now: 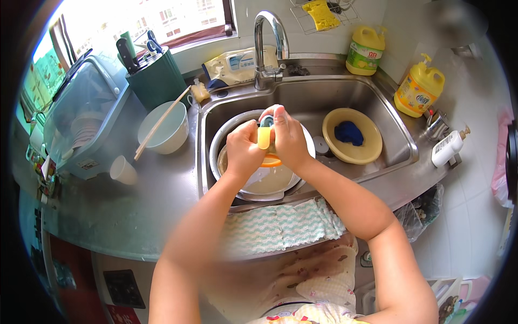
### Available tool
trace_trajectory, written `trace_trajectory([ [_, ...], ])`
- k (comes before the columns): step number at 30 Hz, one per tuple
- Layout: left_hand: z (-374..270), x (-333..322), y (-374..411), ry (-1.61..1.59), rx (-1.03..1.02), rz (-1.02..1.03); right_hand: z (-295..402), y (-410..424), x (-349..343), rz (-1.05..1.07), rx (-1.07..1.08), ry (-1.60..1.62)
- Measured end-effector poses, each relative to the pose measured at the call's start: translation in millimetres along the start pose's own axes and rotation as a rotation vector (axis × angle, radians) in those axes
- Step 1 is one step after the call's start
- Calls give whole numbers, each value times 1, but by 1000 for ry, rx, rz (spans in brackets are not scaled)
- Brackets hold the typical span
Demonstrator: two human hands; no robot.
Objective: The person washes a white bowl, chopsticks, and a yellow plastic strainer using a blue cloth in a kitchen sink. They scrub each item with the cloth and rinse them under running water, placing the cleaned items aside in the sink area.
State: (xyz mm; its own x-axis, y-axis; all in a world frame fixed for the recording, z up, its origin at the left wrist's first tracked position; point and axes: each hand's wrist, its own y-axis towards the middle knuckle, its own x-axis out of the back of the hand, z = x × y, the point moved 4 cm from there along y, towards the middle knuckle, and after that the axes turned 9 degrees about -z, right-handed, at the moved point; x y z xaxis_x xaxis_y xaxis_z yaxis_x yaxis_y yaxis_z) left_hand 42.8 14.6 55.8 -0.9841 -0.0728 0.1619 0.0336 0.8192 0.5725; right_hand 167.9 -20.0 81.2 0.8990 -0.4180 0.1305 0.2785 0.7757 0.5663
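Both hands are raised over a silver-coloured metal basin of cloudy water in the left part of the steel sink. My left hand is closed against a small plastic item with a yellow tongue-like end and a grey-blue rounded part. From the other side, my right hand grips the same item, its thumb pointing up. The fingers hide most of its shape. Just beneath, an orange rim shows between the wrists; what it belongs to is partly hidden.
A yellow bowl with dark blue cloth sits in the sink's right side. The faucet rises behind. Left stand a white bowl with chopsticks across it, a cup and a knife block. A striped cloth covers the front edge.
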Motion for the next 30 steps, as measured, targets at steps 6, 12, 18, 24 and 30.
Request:
trace_trajectory([
  [6, 2, 9, 2, -593, 527, -145, 16, -2, 1, 34, -3, -16],
  [12, 5, 6, 9, -1108, 848, -119, 3, -8, -6, -113, 25, 307],
  [18, 38, 6, 14, -1053, 827, -42, -20, -4, -7, -197, -170, 140],
  [24, 36, 11, 16, -600, 513, 12, -17, 28, 29, -257, 24, -138],
  [30, 13, 5, 9, -33, -101, 167, -12, 28, 30, -138, 101, -494],
])
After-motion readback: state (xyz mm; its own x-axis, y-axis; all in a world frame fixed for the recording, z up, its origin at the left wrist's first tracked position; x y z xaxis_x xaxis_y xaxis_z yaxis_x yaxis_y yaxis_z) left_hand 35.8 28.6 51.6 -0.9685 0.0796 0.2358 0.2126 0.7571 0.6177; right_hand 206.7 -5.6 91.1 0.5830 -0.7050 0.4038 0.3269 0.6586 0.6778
